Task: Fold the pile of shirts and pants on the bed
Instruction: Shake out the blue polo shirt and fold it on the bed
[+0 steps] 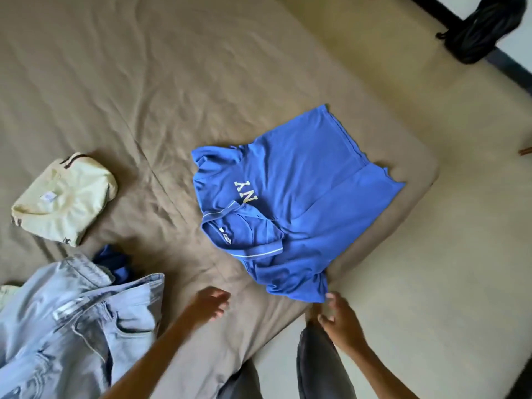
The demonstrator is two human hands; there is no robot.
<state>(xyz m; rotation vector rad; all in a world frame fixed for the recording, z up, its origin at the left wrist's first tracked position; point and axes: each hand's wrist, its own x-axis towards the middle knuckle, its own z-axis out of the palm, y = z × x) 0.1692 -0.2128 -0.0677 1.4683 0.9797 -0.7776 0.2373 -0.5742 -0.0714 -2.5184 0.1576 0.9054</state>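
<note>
— One polo [302, 197], blue, is laid near the right corner of the bed [115, 82]. How is it arranged?

— It is spread partly flat, collar toward the viewer's left, with "NY" lettering seen upside down on the chest. One side panel is folded over the body. The near sleeve reaches the mattress edge.

— What is recorded of the hands?

— The right hand [339, 315] is held at the tip of that near sleeve, fingers spread; the thumb is touching or just beside the cloth, and a closed pinch cannot be confirmed because of blur. The left hand [210, 302] is held over bare sheet, fingers loosely apart, nothing in it, near the polo's lower edge but apart from it.

— Which other garments are listed?

— One cream shirt [64, 198], already folded into a compact square, is set on the left of the bed, well apart from the polo. One pair of jeans [74, 321], light blue and unfolded, is heaped at the lower left. One dark blue garment [115, 262] is partly hidden under the jeans; its type cannot be told.

— And beyond the bed?

— A pale floor [460, 226] is seen to the right. One black bag [483, 27] is placed in the far right corner. Grey trouser legs [319, 367] are visible at the bottom edge.
</note>
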